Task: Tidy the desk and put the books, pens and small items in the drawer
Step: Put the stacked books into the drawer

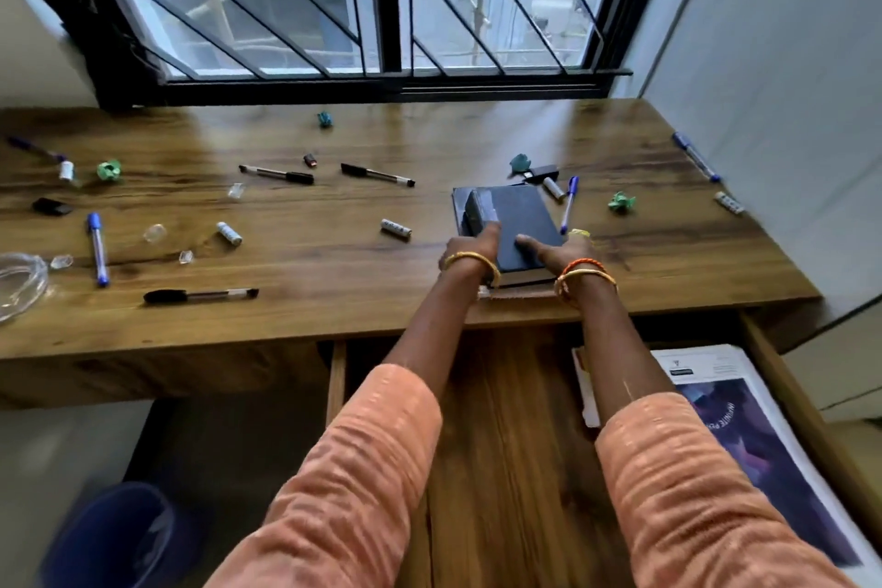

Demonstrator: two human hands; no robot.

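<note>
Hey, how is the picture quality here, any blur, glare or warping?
Head view: daylight from the window glares pale on the desk; wide-angle lens bows the desk edges; bin and sleeves smear with blur; the books and pens stay fairly sharp.

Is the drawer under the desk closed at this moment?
No, the drawer is pulled out below the desk, and a magazine lies inside it at the right.
</note>
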